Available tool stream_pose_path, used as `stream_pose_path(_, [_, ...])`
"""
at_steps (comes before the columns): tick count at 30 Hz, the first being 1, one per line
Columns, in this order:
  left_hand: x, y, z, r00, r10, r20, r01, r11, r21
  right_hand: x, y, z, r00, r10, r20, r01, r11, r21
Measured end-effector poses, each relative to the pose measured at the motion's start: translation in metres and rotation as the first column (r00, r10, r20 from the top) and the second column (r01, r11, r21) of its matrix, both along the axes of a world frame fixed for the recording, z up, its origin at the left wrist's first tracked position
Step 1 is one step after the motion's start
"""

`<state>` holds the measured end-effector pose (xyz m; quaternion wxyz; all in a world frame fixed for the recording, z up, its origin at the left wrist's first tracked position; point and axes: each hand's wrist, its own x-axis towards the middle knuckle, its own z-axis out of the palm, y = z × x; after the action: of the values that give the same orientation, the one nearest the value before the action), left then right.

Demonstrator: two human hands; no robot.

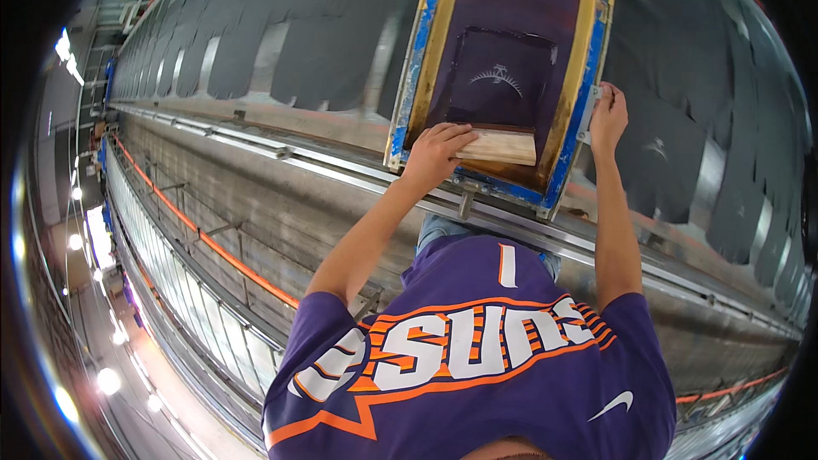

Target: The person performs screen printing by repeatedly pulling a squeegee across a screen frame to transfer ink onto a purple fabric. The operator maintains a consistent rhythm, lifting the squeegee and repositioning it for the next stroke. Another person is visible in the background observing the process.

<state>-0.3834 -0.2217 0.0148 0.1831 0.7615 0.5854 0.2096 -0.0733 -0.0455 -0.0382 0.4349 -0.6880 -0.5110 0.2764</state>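
Note:
A screen printing frame (588,13) edged with blue and yellow tape spans the upper middle, its dark mesh bearing a pale arched design. My left hand (439,153) is closed on a wooden squeegee (503,146), which lies across the lower end of the mesh. My right hand (608,119) has its fingers closed on a metal bracket (590,111) at the frame's right side. Below the frame, a short metal fitting (467,203) sits at a rail.
Long tables carry rows of dark grey fabric pieces (328,51) on both sides of the frame. A metal rail (281,153) runs along the near table edge. An orange strip (230,255) runs along the aisle at lower left, with hanging lights (108,381) beyond.

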Motion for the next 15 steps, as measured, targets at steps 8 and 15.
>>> stream_pose_path(8, [-0.064, -0.007, 0.0, 0.994, -0.056, -0.092, 0.058, 0.998, 0.023, -0.047, 0.001, -0.018, 0.998, 0.007, 0.065, -0.004, 0.999, -0.046])
stream_pose_path(15, [-0.078, -0.035, -0.02, 0.988, -0.135, -0.079, 0.142, 0.986, 0.092, -0.053, 0.007, -0.027, 0.98, 0.0, 0.198, 0.005, 1.0, -0.023])
